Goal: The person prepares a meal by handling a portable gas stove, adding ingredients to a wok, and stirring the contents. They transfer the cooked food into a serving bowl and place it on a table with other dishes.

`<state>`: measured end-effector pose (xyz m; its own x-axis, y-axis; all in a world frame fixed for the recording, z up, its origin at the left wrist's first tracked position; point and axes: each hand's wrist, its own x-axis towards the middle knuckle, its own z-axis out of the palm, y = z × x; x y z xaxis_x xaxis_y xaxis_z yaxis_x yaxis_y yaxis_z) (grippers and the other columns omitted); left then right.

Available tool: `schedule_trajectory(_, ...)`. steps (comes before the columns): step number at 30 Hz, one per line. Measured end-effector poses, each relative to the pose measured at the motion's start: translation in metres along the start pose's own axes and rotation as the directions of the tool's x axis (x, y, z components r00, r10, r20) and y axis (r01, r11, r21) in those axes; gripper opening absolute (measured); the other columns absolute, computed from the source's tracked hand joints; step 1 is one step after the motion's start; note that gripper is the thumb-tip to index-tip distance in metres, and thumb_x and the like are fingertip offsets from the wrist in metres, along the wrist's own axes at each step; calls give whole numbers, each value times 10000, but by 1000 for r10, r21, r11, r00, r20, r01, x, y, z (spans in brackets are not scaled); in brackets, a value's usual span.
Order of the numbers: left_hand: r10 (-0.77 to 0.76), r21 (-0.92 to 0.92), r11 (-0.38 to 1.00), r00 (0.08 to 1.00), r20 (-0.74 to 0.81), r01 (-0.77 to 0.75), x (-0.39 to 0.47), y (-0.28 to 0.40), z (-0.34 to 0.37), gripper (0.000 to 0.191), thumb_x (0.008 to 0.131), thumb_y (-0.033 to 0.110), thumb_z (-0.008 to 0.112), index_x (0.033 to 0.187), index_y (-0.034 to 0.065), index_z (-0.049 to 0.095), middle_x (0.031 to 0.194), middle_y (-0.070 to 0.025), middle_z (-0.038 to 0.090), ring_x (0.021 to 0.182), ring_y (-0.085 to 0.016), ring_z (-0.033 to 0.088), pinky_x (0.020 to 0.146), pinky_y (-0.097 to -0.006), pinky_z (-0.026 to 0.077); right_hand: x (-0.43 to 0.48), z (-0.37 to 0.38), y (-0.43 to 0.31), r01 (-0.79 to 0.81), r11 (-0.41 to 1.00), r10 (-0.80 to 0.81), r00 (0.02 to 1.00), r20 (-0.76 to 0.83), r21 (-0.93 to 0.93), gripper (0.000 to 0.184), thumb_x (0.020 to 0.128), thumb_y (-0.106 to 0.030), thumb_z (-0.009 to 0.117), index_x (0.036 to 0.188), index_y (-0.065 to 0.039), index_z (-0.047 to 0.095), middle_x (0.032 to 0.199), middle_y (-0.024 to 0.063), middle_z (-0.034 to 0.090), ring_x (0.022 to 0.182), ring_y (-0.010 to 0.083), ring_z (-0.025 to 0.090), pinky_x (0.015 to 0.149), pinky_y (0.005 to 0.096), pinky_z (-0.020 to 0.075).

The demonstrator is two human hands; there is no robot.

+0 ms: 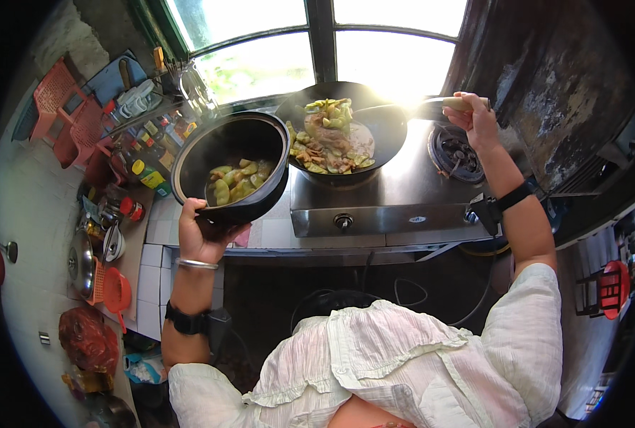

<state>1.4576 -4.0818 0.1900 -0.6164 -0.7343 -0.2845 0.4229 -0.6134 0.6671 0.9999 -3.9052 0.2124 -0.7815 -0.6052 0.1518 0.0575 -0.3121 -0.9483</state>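
Observation:
My left hand point(202, 235) grips the rim and underside of a dark clay pot point(189, 155), tilted beside the wok. Green bean pods with liquid point(242, 179) lie in the pot. My right hand point(474, 119) is closed around the handle of a metal spatula or ladle point(432, 101), whose head is at the wok. A black wok point(395, 142) sits on the left burner of a steel gas stove point(392, 198). In it are green pods with brown pieces of food point(325, 147), some heaped high; the tool's head is partly hidden by them and by glare.
The right burner point(456, 152) has no pan on it. Bottles point(151, 176), a red-lidded jar point(132, 208), a metal lid point(82, 262) and a red plastic strainer point(117, 289) crowd the left side. A window point(323, 53) stands behind the wok.

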Motion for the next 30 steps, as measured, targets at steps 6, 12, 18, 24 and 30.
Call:
schedule_trajectory(6, -46, 25, 999, 999, 9, 45, 29, 1, 10, 576, 677, 261, 526, 1187, 10, 429, 1156, -200, 498, 1045, -382, 490, 847, -572, 403, 13, 2, -39, 47, 999, -47, 999, 2, -27, 237, 787, -187, 541, 903, 17, 575, 833, 178, 609, 706, 230, 647, 611, 267, 550)
schedule_trajectory(12, -172, 131, 977, 985, 30, 167, 71, -3, 36, 461, 673, 289, 509, 1095, 102, 490, 1087, -119, 539, 976, -330, 522, 789, -562, 384, 26, 2, -94, 159, 984, -157, 987, 40, -73, 270, 789, -201, 562, 935, 26, 575, 847, 174, 616, 718, 244, 642, 645, 267, 553)
schedule_trajectory(18, -267, 230, 940, 963, 36, 252, 122, -30, 77, 498, 684, 286, 492, 1124, 54, 469, 1127, -151, 521, 1034, -354, 496, 883, -588, 320, 11, 18, -149, 216, 974, -223, 969, -107, -74, 210, 774, -225, 529, 814, -24, 576, 764, 144, 620, 638, 244, 625, 601, 351, 539)
schedule_trajectory(24, -389, 164, 913, 919, 70, 374, 162, -70, 122, 445, 694, 252, 467, 1089, 48, 486, 1116, -158, 525, 1073, -371, 460, 935, -621, 220, -23, 20, -165, 262, 959, -267, 963, -40, -107, 199, 787, -234, 528, 788, -39, 571, 723, 133, 613, 641, 235, 627, 564, 322, 539)
schedule_trajectory(30, -378, 114, 925, 900, 218, 361, 171, -88, 127, 493, 680, 244, 462, 1128, 37, 452, 1132, -174, 497, 1072, -379, 455, 922, -611, 264, -64, 13, -141, 321, 864, -276, 946, 167, -387, 343, 804, -266, 573, 1040, -18, 576, 937, 173, 607, 807, 239, 639, 700, 244, 534)
